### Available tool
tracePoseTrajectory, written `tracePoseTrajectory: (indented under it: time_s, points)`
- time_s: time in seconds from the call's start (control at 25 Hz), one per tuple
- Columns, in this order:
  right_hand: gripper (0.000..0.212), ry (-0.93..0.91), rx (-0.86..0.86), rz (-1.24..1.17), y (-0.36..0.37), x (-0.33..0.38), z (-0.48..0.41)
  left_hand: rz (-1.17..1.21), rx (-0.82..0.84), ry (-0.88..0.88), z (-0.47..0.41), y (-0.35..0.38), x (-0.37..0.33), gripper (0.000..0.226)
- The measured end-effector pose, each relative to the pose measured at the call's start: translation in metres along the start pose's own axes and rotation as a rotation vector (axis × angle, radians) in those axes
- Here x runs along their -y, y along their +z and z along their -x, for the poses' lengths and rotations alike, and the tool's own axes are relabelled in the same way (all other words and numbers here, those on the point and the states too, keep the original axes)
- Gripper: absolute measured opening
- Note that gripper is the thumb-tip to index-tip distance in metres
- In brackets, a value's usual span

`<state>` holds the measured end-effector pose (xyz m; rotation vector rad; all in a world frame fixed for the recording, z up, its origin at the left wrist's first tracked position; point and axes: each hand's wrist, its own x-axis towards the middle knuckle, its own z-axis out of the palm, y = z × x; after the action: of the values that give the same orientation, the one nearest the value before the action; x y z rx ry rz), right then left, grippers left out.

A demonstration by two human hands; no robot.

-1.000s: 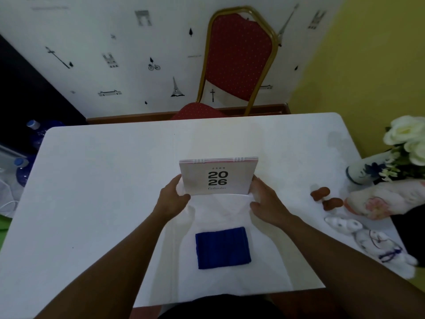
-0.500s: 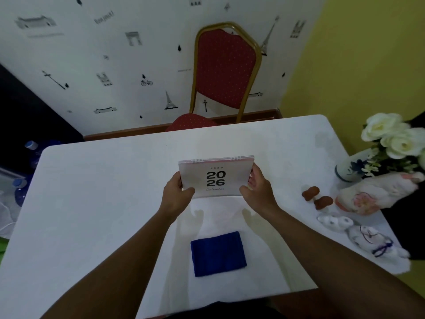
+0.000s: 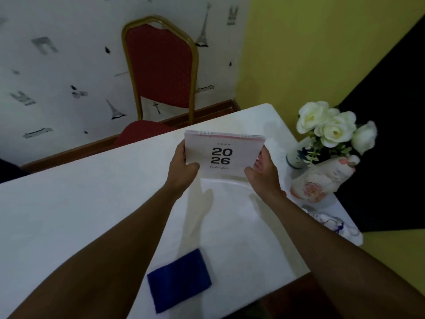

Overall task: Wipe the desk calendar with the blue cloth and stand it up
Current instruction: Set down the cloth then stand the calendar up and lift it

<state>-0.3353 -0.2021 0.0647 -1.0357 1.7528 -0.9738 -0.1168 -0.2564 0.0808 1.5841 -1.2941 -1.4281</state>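
A pale desk calendar with "2026" printed on its cover and a spiral binding on top is held upright above the white table, toward its far right part. My left hand grips its left edge and my right hand grips its right edge. Whether its lower edge touches the table I cannot tell. A folded blue cloth lies flat near the table's front edge, between my forearms, touched by neither hand.
A red chair with a gold frame stands behind the table. At the right edge are a vase of white flowers, a ceramic figurine and a small white figurine. The table's right corner lies close to them.
Both hands have lifted the calendar off the table and carried it farther away and to the right. The view has swung right and tilted. The blue cloth has stayed in place.
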Motion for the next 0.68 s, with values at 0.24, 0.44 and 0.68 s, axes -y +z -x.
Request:
tracePoseTrajectory:
  time_s: [0.24, 0.44, 0.68]
  points:
    - [0.073, 0.080, -0.174, -0.148, -0.041, -0.025, -0.013, -0.081, 0.147, 0.027, -0.037, 0.064, -0.015, 0.079]
    - [0.074, 0.098, -0.271, -0.145, -0.050, -0.039, -0.012, -0.107, 0.197, 0.021, -0.045, 0.095, -0.007, 0.076]
    - [0.075, 0.143, -0.311, -0.190, -0.046, -0.039, -0.007, -0.263, 0.136, 0.083, -0.046, 0.092, -0.001, 0.075]
